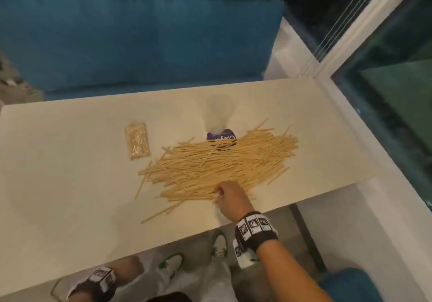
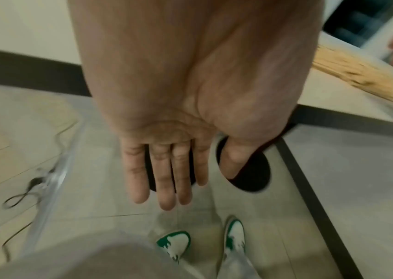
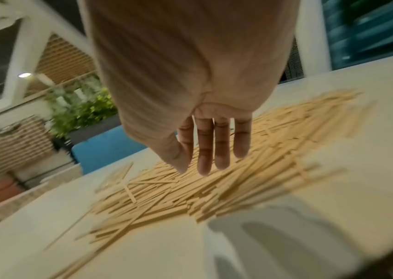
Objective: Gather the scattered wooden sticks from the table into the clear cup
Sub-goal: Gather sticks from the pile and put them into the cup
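Below the desk edge at lower left, left hand (image 2: 166, 151) hanging with a slack, empty grip over grey floor tiles (image 2: 357, 169). On the pale desk (image 1: 58, 184), right hand (image 1: 230, 196), fingers straight, reaching onto wooden sticks (image 1: 217, 163) heaped mid-frame. Just beyond, clear cup (image 1: 219, 112). Farther up, blue cushion (image 1: 140, 39).

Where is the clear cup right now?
In the head view, the clear cup lies at the table's far side, just behind the wooden sticks, with its purple label partly under them.
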A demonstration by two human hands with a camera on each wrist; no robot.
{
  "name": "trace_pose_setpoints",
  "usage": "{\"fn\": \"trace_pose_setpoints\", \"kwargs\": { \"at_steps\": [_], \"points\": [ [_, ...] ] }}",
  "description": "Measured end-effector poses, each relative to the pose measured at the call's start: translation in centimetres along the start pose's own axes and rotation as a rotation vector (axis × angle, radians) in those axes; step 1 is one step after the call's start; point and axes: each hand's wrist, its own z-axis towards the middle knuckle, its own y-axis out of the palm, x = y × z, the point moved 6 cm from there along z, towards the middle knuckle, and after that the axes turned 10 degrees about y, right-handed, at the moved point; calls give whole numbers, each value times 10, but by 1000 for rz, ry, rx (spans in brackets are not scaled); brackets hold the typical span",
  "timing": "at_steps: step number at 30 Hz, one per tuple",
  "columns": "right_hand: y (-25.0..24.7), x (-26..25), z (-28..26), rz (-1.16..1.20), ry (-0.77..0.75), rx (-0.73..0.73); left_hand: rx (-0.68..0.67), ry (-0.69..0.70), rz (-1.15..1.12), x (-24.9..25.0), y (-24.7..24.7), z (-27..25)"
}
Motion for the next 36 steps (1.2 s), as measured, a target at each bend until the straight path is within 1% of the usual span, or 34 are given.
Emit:
{"fn": "trace_pose_setpoints", "kwargs": {
  "at_steps": [1, 2, 3, 4, 6, 8, 10, 12, 14, 16, 18, 22, 25, 27, 29, 31, 33, 35, 36],
  "points": [
    [-3, -5, 18, -60, -65, 21, 20, 17, -6, -38, -40, -10],
    [-6, -9, 30, -127, -105, 26, 41, -34, -64, -46, -35, -11],
    [-6, -12, 43, -206, -154, 40, 128, -84, -85, -63, -43, -16],
    [-6, -15, 54, -275, -195, 37, 187, -93, -141, -69, -43, -20],
    [6, -18, 67, -414, -278, 7, 293, -192, -341, -80, -28, -35],
    [10, -13, 76, -498, -352, 0, 386, -291, -549, -87, -12, -53],
    [11, -12, 81, -561, -415, 3, 394, -368, -640, -89, 3, -70],
    [13, -11, 85, -613, -471, 1, 395, -401, -729, -94, 19, -81],
    [14, -11, 85, -651, -508, -9, 424, -439, -772, -98, 27, -88],
    [16, -10, 87, -674, -516, -24, 458, -468, -812, -100, 30, -92],
    [15, -12, 87, -711, -518, -47, 462, -463, -817, -97, 30, -93],
    [15, -17, 89, -690, -500, -101, 425, -431, -778, -90, 12, -87],
    [12, -23, 91, -661, -471, -137, 436, -395, -776, -84, -12, -86],
    [7, -27, 95, -617, -438, -151, 400, -357, -720, -83, -30, -81],
    [3, -30, 98, -588, -402, -170, 303, -356, -637, -89, -47, -78],
    [-6, -33, 104, -550, -354, -158, 168, -400, -536, -104, -63, -73],
    [-18, -35, 110, -502, -325, -147, 48, -410, -466, -115, -83, -70],
    [-31, -37, 116, -464, -302, -143, -56, -399, -327, -108, -110, -77],
    [-37, -38, 119, -458, -291, -141, -52, -383, -253, -97, -127, -81]
  ]
}}
